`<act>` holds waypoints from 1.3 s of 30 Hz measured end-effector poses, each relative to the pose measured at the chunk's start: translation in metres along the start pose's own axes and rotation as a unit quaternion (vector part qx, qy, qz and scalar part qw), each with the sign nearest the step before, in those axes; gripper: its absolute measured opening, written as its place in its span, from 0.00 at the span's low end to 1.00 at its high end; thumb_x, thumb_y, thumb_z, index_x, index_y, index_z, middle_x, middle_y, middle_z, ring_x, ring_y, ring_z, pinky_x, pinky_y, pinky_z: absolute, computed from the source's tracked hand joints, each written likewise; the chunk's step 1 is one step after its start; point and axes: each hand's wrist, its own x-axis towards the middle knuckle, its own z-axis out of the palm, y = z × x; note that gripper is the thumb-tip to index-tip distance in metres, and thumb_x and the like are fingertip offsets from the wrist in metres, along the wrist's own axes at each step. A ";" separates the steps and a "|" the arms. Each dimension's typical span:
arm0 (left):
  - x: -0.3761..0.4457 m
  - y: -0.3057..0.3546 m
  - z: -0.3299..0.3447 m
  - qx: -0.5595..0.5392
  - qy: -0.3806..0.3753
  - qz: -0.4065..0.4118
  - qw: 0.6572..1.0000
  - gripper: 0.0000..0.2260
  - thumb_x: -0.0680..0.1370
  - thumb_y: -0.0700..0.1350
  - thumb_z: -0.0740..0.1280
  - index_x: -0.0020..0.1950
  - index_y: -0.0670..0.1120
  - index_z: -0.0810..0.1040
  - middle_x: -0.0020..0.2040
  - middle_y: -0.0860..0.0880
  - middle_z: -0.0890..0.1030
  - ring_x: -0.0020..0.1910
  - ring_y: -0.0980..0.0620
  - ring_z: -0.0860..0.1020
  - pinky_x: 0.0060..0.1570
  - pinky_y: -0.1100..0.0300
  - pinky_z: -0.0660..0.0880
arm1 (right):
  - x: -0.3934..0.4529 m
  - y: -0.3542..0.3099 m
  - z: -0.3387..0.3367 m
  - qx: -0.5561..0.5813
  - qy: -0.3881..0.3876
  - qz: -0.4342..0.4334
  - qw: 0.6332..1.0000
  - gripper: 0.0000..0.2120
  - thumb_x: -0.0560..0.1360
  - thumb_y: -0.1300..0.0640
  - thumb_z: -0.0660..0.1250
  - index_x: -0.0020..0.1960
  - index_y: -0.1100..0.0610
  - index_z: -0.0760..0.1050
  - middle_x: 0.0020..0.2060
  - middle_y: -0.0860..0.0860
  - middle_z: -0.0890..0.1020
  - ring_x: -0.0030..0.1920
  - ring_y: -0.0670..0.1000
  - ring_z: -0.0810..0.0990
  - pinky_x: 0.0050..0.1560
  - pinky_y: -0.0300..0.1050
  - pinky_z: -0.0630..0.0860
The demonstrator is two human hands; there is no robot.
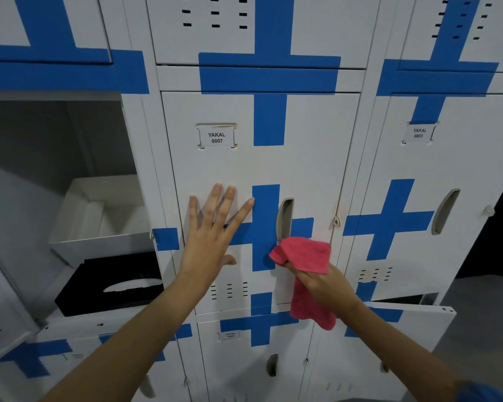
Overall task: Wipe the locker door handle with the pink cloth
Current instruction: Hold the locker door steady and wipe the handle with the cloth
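The white locker door [311, 158], labelled YAKAL 0007 and crossed with blue tape, fills the middle of the head view. Its grey recessed handle [284, 217] is a vertical slot right of centre. My right hand [321, 281] grips the pink cloth [305, 255], bunched against the door at the bottom end of the handle, with a tail hanging down below my wrist. My left hand [215, 230] lies flat on the door left of the handle, fingers spread, holding nothing.
To the left a locker compartment [55, 134] stands open, with a white box [105, 219] and a black box [111, 288] inside. At the right is locker 0003 with its own handle [445, 211]. Below right, a lower door [413, 310] is ajar. Lower lockers run beneath.
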 end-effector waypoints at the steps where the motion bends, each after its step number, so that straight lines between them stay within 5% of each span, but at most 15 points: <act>1: 0.000 0.000 0.000 -0.001 -0.001 0.001 1.000 0.64 0.58 0.70 0.74 0.79 0.52 0.37 0.78 0.40 0.34 0.77 0.37 0.39 0.73 0.33 0.47 | -0.001 0.007 0.001 -0.041 -0.003 -0.026 0.999 0.17 0.80 0.46 0.58 0.65 0.53 0.70 0.50 0.48 0.77 0.47 0.45 0.76 0.54 0.38 0.74; 3: 0.001 0.000 0.001 -0.004 -0.002 0.002 1.000 0.63 0.58 0.69 0.75 0.79 0.52 0.37 0.78 0.40 0.34 0.77 0.37 0.39 0.73 0.33 0.48 | -0.005 0.013 0.001 -0.100 -0.008 -0.047 0.994 0.18 0.80 0.44 0.51 0.63 0.53 0.67 0.49 0.50 0.74 0.45 0.45 0.73 0.51 0.37 0.71; 7: 0.001 0.000 0.002 -0.008 -0.002 0.000 1.000 0.64 0.58 0.70 0.74 0.79 0.52 0.38 0.78 0.40 0.34 0.77 0.37 0.38 0.73 0.33 0.48 | -0.009 0.017 -0.001 -0.058 0.051 0.033 0.996 0.16 0.77 0.41 0.54 0.57 0.52 0.63 0.45 0.50 0.74 0.40 0.44 0.74 0.38 0.33 0.69; 10: 0.001 0.000 0.002 -0.006 -0.001 0.001 1.000 0.64 0.58 0.70 0.75 0.79 0.52 0.37 0.78 0.40 0.35 0.77 0.37 0.38 0.73 0.32 0.49 | -0.001 0.006 -0.012 -0.020 0.105 0.090 0.990 0.25 0.71 0.35 0.56 0.56 0.54 0.67 0.42 0.52 0.75 0.40 0.48 0.76 0.37 0.39 0.70; 12: 0.001 0.001 0.003 -0.006 0.000 0.001 1.000 0.64 0.58 0.70 0.75 0.79 0.52 0.36 0.78 0.40 0.34 0.77 0.37 0.38 0.73 0.32 0.49 | 0.008 0.000 -0.022 -0.025 0.130 0.079 0.988 0.22 0.75 0.35 0.57 0.56 0.52 0.70 0.43 0.49 0.77 0.41 0.46 0.77 0.37 0.41 0.72; 14: 0.002 0.001 0.003 -0.009 0.000 -0.002 1.000 0.65 0.57 0.69 0.75 0.79 0.52 0.36 0.78 0.40 0.34 0.77 0.37 0.38 0.73 0.32 0.49 | 0.020 -0.003 -0.032 -0.017 0.144 0.031 0.989 0.15 0.80 0.45 0.55 0.65 0.46 0.70 0.48 0.44 0.76 0.43 0.40 0.75 0.40 0.40 0.73; 17: 0.001 0.002 0.003 -0.007 -0.001 -0.003 1.000 0.65 0.57 0.69 0.75 0.79 0.52 0.35 0.78 0.40 0.34 0.77 0.37 0.38 0.73 0.32 0.49 | 0.035 -0.002 -0.040 -0.021 0.181 0.001 0.983 0.30 0.77 0.68 0.58 0.75 0.47 0.58 0.55 0.55 0.75 0.38 0.48 0.69 0.34 0.39 0.66; 20: 0.001 0.002 0.003 -0.011 -0.002 -0.002 1.000 0.65 0.57 0.69 0.75 0.79 0.52 0.35 0.78 0.40 0.33 0.77 0.37 0.37 0.72 0.32 0.50 | 0.039 -0.007 -0.043 -0.027 0.203 -0.016 0.979 0.36 0.73 0.74 0.59 0.75 0.51 0.55 0.60 0.59 0.76 0.39 0.48 0.67 0.32 0.38 0.64; 24: 0.002 0.002 0.003 -0.009 0.000 -0.002 1.000 0.65 0.57 0.69 0.75 0.79 0.52 0.35 0.78 0.40 0.34 0.77 0.37 0.38 0.72 0.32 0.50 | 0.039 -0.007 -0.049 -0.047 0.206 -0.036 0.977 0.25 0.77 0.61 0.46 0.74 0.52 0.59 0.59 0.58 0.77 0.41 0.50 0.73 0.36 0.39 0.71; 28: 0.000 0.001 0.002 -0.004 0.005 -0.001 1.000 0.65 0.57 0.69 0.75 0.78 0.52 0.35 0.78 0.40 0.33 0.78 0.38 0.40 0.72 0.33 0.51 | 0.038 -0.019 -0.039 -0.100 0.175 -0.095 0.975 0.20 0.81 0.43 0.38 0.70 0.28 0.47 0.58 0.51 0.75 0.45 0.51 0.75 0.45 0.43 0.76; 30: 0.000 0.002 0.001 0.000 0.005 0.000 1.000 0.65 0.58 0.69 0.75 0.78 0.51 0.35 0.77 0.40 0.33 0.78 0.38 0.40 0.73 0.33 0.51 | 0.039 -0.029 -0.040 -0.089 0.193 -0.091 0.973 0.22 0.82 0.48 0.47 0.71 0.30 0.48 0.54 0.54 0.75 0.40 0.50 0.72 0.39 0.46 0.78; 33: 0.000 0.001 0.002 0.002 0.006 -0.001 1.000 0.65 0.58 0.69 0.75 0.79 0.52 0.35 0.77 0.40 0.33 0.78 0.38 0.41 0.73 0.33 0.50 | 0.047 -0.032 -0.037 -0.103 0.228 -0.076 0.965 0.36 0.68 0.69 0.70 0.73 0.56 0.61 0.65 0.61 0.67 0.53 0.60 0.71 0.36 0.52 0.80; 35: 0.000 0.001 0.002 0.001 0.005 0.001 1.000 0.64 0.58 0.69 0.75 0.79 0.52 0.35 0.77 0.40 0.33 0.78 0.38 0.41 0.73 0.33 0.49 | 0.047 -0.031 -0.033 -0.095 0.250 -0.057 0.962 0.39 0.61 0.74 0.74 0.70 0.60 0.68 0.68 0.59 0.60 0.56 0.66 0.70 0.33 0.54 0.81; 39: 0.000 0.001 0.003 0.000 0.005 0.001 1.000 0.65 0.58 0.69 0.75 0.79 0.52 0.35 0.77 0.40 0.33 0.78 0.38 0.40 0.73 0.33 0.49 | 0.047 -0.029 -0.025 -0.101 0.248 -0.041 0.963 0.36 0.62 0.73 0.77 0.68 0.61 0.71 0.68 0.58 0.59 0.43 0.65 0.80 0.29 0.52 0.80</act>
